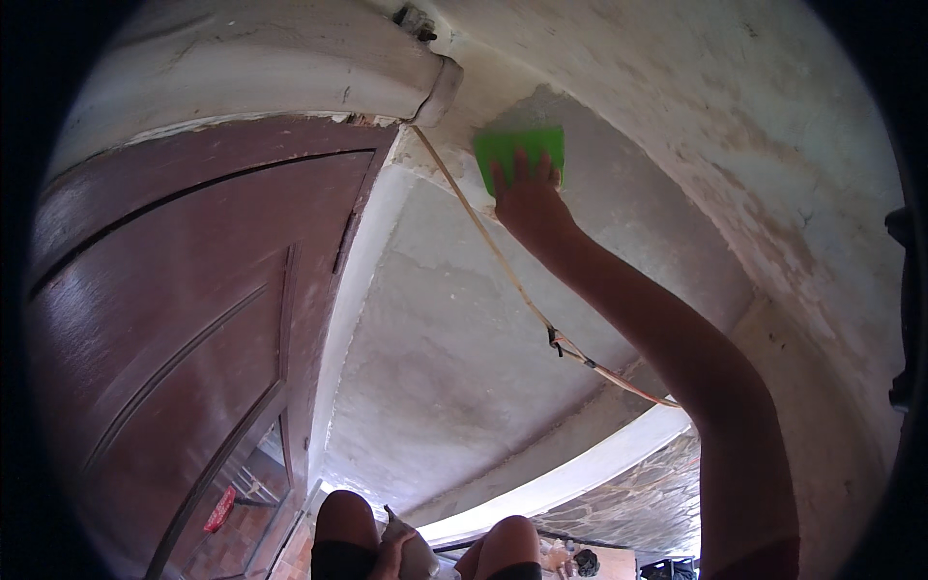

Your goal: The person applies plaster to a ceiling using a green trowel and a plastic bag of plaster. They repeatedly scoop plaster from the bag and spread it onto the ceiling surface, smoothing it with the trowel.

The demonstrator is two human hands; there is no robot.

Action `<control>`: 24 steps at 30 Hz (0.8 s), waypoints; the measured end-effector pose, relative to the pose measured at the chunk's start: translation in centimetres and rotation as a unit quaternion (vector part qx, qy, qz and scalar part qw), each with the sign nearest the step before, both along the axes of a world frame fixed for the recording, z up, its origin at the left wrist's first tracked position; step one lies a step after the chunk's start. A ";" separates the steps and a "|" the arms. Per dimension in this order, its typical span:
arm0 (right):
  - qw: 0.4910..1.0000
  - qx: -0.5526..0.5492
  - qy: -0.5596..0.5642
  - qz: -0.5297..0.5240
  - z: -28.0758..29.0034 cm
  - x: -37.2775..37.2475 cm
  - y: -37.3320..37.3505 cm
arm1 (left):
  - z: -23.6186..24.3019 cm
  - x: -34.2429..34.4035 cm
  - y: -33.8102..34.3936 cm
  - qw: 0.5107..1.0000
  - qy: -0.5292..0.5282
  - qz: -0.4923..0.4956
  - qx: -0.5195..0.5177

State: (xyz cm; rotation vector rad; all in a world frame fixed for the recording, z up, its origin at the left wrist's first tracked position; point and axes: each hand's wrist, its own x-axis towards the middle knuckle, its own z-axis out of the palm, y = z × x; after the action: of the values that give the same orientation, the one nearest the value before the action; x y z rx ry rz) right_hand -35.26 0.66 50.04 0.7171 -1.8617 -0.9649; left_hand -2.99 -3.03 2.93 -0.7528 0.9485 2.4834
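Note:
My right arm reaches up from the lower right. At its end my right hand (527,188) is closed on a flat green plastic spreader (520,145), pressed against the grey plastered surface (454,319) near its upper corner. A darker, damp-looking patch of plaster (619,159) surrounds the spreader. Low in the view, between my bent knees, my left hand (391,548) grips a grey rounded object (419,558) whose kind I cannot make out. A thin dark tip sticks up beside it.
A tan cable (474,215) with a taped knot (553,338) hangs across the plaster. On the left stands a brown panelled door (193,280) with a glass pane. A pale, stained wall (773,126) curves along the right. Stone paving (628,493) and dark items lie below.

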 end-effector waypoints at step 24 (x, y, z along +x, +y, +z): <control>0.998 0.000 0.058 0.007 3.0 9.9 2.1 | -0.7 0.7 -0.6 0.997 -0.022 -0.064 0.025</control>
State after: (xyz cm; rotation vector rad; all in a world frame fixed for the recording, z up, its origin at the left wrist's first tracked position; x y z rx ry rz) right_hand -25.40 2.78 53.00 0.6590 -1.7539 -0.9765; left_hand -2.29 -3.64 2.20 -0.7054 0.8866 2.3605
